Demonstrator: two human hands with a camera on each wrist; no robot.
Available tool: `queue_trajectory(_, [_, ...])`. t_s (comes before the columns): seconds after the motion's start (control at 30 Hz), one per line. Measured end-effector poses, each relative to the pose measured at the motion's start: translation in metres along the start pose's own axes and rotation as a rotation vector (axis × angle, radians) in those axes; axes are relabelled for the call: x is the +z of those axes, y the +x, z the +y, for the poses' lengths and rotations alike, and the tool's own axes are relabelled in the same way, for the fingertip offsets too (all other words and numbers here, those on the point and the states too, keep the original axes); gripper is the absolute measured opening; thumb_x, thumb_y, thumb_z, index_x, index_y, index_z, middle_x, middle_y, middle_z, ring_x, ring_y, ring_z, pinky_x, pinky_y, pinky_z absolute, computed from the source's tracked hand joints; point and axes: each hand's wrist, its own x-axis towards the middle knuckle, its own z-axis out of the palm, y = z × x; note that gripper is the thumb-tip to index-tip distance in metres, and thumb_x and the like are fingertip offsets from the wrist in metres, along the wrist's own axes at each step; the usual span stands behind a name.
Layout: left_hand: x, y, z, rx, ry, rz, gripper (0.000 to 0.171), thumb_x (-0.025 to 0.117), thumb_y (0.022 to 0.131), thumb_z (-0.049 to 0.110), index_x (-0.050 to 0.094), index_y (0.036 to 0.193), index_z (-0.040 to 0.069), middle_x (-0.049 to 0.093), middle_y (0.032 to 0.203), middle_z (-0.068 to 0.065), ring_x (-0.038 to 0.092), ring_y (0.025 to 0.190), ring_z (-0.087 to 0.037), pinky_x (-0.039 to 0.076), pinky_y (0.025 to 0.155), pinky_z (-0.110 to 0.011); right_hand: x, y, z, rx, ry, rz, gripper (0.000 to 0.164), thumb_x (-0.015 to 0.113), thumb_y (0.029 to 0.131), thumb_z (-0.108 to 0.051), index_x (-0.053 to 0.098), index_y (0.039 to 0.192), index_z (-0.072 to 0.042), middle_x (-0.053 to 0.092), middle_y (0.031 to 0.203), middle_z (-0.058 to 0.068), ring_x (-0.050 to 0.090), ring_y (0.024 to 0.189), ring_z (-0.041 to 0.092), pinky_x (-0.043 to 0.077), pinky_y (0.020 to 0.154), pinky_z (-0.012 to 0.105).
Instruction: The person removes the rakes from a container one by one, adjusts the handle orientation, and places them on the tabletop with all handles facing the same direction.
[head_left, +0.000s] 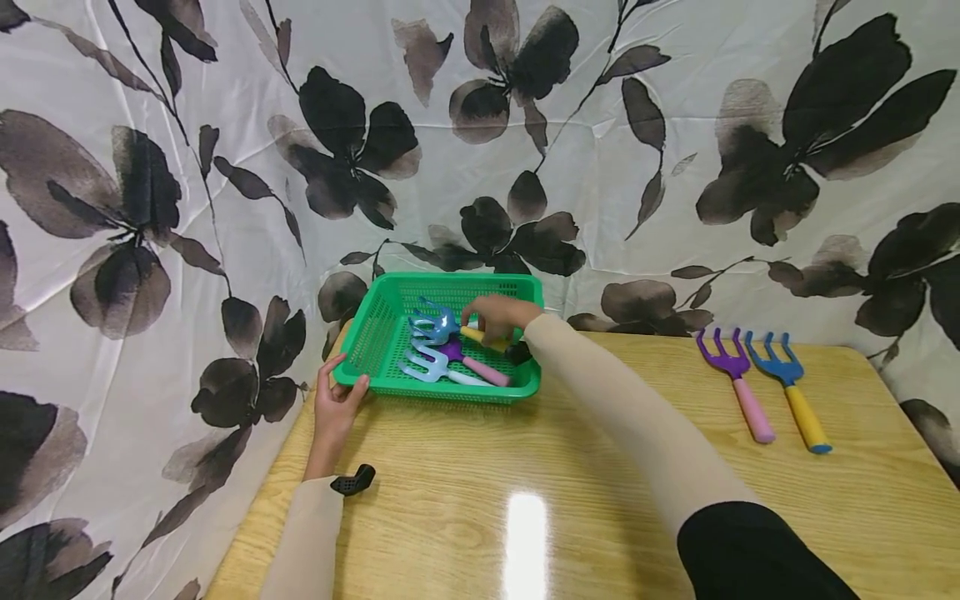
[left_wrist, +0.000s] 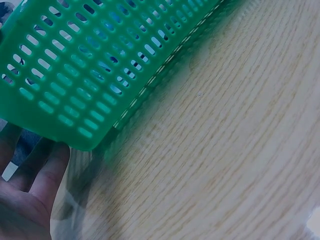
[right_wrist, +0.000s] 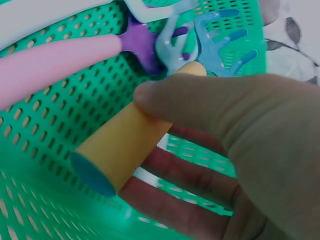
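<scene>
A green perforated plastic basket [head_left: 450, 387] stands at the table's back left, with several small garden hand forks in it. At its front left corner my left hand [head_left: 337, 408] holds the rim, thumb at the front and fingers along the side. Inside the basket my right hand [head_left: 502, 317] grips the yellow handle of a blue hand fork [right_wrist: 125, 145], thumb on top and fingers underneath. Beside that fork lie a purple hand fork [head_left: 480, 369] with a pink handle and a pale blue hand fork [head_left: 429, 365] with a white handle. Another pale handle shows partly behind my right hand.
On the table's right side lie a purple hand fork [head_left: 738, 379] with a pink handle and a blue hand fork [head_left: 791, 392] with a yellow handle, tines toward the back. A floral cloth [head_left: 600, 200] hangs behind the wooden table [head_left: 600, 483] and along its left.
</scene>
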Motion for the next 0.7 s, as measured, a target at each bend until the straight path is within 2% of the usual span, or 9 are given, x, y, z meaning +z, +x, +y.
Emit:
queue_trajectory(0.2, [0.002,-0.003,0.001,0.014,0.037,0.016,0.068,0.069,0.101,0.022,0.033,0.158,0.024,0.052,0.147,-0.024,0.059,0.121,-0.008,0.050,0.091,-0.015,-0.016,-0.021,-0.003,-0.088,0.048,0.045,0.054,0.076,0.093,-0.007,0.058,0.143,-0.017,0.067,0.118,0.013,0.071,0.083,0.022,0.061,0.064,0.036])
queue_trajectory(0.37, [0.002,-0.004,0.001,0.027,0.046,0.016,0.068,0.069,0.101,0.023,0.033,0.159,0.026,0.055,0.142,-0.024,0.061,0.118,-0.007,0.051,0.090,-0.016,-0.029,-0.039,-0.002,-0.153,0.100,0.092,0.055,0.078,0.092,-0.008,0.058,0.143,-0.014,0.069,0.116,0.013,0.072,0.078,0.021,0.061,0.064,0.037])
queue_trajectory(0.53, [0.002,-0.003,0.000,0.027,0.044,0.024,0.067,0.069,0.101,0.022,0.034,0.158,0.026,0.057,0.138,-0.027,0.064,0.113,-0.005,0.052,0.088,-0.017,-0.042,-0.062,0.002,-0.181,0.129,0.138,0.053,0.078,0.093,-0.011,0.059,0.142,-0.015,0.069,0.113,0.012,0.072,0.075,0.021,0.062,0.066,0.041])
queue_trajectory(0.7, [0.002,-0.002,0.000,0.018,0.024,0.019,0.068,0.069,0.101,0.021,0.033,0.158,0.025,0.055,0.143,-0.025,0.062,0.116,-0.006,0.051,0.091,-0.016,-0.048,-0.086,0.011,-0.182,0.194,0.165,0.054,0.079,0.092,-0.013,0.059,0.142,-0.016,0.069,0.114,0.011,0.073,0.081,0.019,0.062,0.068,0.044])
